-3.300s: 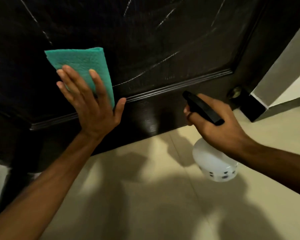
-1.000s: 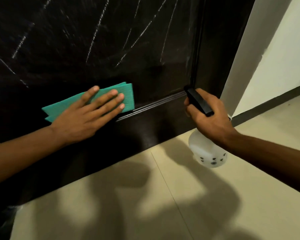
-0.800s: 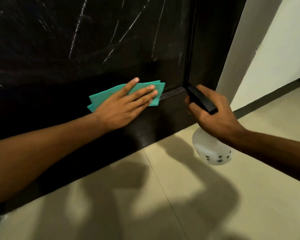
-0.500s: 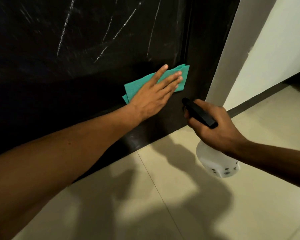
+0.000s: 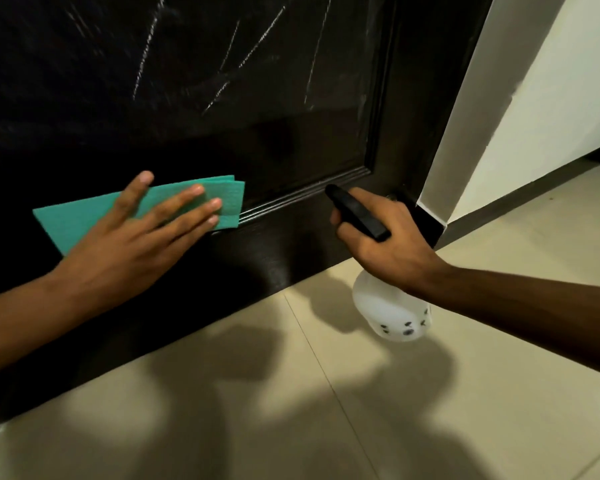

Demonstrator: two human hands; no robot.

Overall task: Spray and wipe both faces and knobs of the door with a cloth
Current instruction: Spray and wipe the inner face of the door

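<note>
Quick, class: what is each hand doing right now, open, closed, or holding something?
Left hand: open, straight fingers pressing the green cloth flat against the door.
Right hand: closed, gripping the spray bottle by its black head.

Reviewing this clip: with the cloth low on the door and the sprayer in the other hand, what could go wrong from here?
Wet streaks higher on the dark wooden door may dry unwiped. The folded teal cloth, only pressed by the flat left hand, could slip. The white spray bottle gripped by the right hand might drip on the tiled floor.
</note>
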